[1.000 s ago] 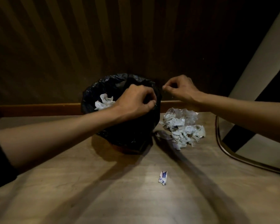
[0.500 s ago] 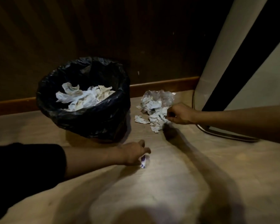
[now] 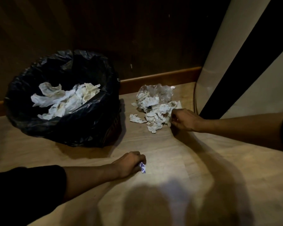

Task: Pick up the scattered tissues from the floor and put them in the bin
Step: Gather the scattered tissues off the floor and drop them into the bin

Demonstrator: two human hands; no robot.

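Note:
A bin lined with a black bag [image 3: 95, 121] stands on the wooden floor at the left, with several crumpled white tissues [image 3: 64, 100] inside. To its right lies a heap of crumpled tissues [image 3: 153, 118] and a clear plastic wrapper [image 3: 157, 92]. My right hand [image 3: 183, 119] is closed on a tissue at the heap's right edge. Nearer to me, my left hand [image 3: 129, 163] pinches a small white and blue paper scrap [image 3: 143, 168] against the floor.
A dark panelled wall with a wooden skirting board [image 3: 160, 77] runs behind the bin. A white and black panel [image 3: 227, 54] leans at the right, with a curved metal edge [image 3: 195, 101] at its base. My own shadow falls on the floor in front.
Both hands have left the bin's rim and dropped to the floor. My left hand has closed its fingers on the small scrap; my right has gripped a tissue in the heap.

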